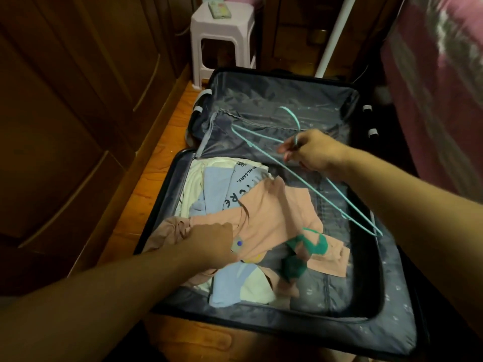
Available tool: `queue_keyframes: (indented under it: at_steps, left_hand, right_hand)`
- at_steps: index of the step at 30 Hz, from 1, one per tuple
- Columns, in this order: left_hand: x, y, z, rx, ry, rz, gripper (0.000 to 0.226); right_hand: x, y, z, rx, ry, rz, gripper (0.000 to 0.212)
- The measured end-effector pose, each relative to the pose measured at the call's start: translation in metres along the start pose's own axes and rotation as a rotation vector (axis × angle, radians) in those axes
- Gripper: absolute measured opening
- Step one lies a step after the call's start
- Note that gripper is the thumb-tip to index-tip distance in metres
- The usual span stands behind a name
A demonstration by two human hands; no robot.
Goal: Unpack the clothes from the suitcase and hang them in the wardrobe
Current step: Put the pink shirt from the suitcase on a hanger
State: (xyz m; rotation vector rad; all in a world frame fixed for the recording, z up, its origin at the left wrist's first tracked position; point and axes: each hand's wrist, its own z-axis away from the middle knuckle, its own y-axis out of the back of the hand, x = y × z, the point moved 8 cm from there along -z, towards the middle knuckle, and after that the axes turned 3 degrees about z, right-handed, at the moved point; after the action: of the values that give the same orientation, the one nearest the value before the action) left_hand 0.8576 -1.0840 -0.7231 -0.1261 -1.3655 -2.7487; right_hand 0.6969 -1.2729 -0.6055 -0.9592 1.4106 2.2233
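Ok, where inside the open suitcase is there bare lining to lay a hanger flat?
The lid half's grey lining beyond the teal wire hangers is bare. So is the right strip between the peach shirt and the suitcase wall. The left side is crowded with folded blue and cream clothes, where the left hand grips.

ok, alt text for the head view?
A person's left hand grips a peach shirt in an open suitcase on the floor, while the right hand holds teal wire hangers above it. Folded clothes fill the left side; a white stool stands behind.
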Motion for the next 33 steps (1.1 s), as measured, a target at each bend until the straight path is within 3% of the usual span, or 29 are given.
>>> queue_keyframes:
  at_steps: [3,6,8,10,12,14,17,18,19,22,23,24,27,28,30,33]
  left_hand:
    - [0.001,0.004,-0.006,0.086,-0.026,0.036,0.025]
    - [-0.001,0.043,-0.003,0.116,-0.010,0.624,0.019]
    - [-0.004,0.086,0.007,0.259,-0.037,0.950,0.019]
    - [-0.005,0.125,0.026,0.436,-0.110,1.159,0.012]
    - [0.000,0.152,0.049,0.517,-0.182,1.372,0.017]
    - [0.015,0.160,0.062,0.415,-0.249,1.585,0.021]
    - [0.039,0.164,0.077,0.117,-0.354,1.737,0.030]
    - [0.039,0.169,0.081,0.077,-0.382,1.750,0.037]
    - [0.032,0.177,0.080,0.139,-0.390,1.710,0.037]
    - [-0.012,0.221,0.076,0.644,-0.275,1.448,0.017]
    - [-0.014,0.237,0.077,0.724,-0.267,1.386,0.020]
    - [-0.009,0.252,0.077,0.737,-0.306,1.336,0.027]
    - [0.038,0.292,0.074,0.507,-0.473,1.277,0.018]
    - [0.050,0.316,0.081,0.538,-0.531,1.179,0.019]
    - [0.057,0.381,0.111,0.740,-0.639,1.083,0.034]
    - [0.045,0.476,0.184,1.044,-0.646,1.090,0.040]
  right_hand:
    - [-0.006,-0.013,0.000,0.001,-0.010,-0.049,0.017]
    - [-0.011,-0.021,0.003,-0.055,-0.033,0.012,0.014]
    - [-0.020,-0.026,0.009,-0.093,-0.058,-0.003,0.017]
    - [-0.033,-0.037,0.020,-0.197,-0.120,-0.149,0.034]
    - [-0.052,-0.051,0.032,-0.367,-0.164,-0.308,0.055]
    - [-0.074,-0.058,0.042,-0.504,-0.144,-0.425,0.054]
    - [-0.102,-0.037,0.041,-0.434,-0.059,-0.615,0.012]
    - [-0.107,-0.021,0.037,-0.354,-0.015,-0.641,0.007]
    - [-0.110,-0.004,0.035,-0.272,0.033,-0.609,0.020]
    - [-0.130,0.050,0.047,-0.156,0.218,-0.412,0.034]
    - [-0.140,0.067,0.055,-0.165,0.290,-0.368,0.034]
    - [-0.153,0.084,0.065,-0.179,0.359,-0.332,0.034]
    - [-0.198,0.141,0.094,-0.100,0.551,-0.233,0.033]
    - [-0.216,0.164,0.101,-0.036,0.604,-0.201,0.032]
    - [-0.251,0.215,0.111,0.130,0.689,-0.136,0.026]
    - [-0.293,0.286,0.121,0.422,0.726,-0.038,0.022]
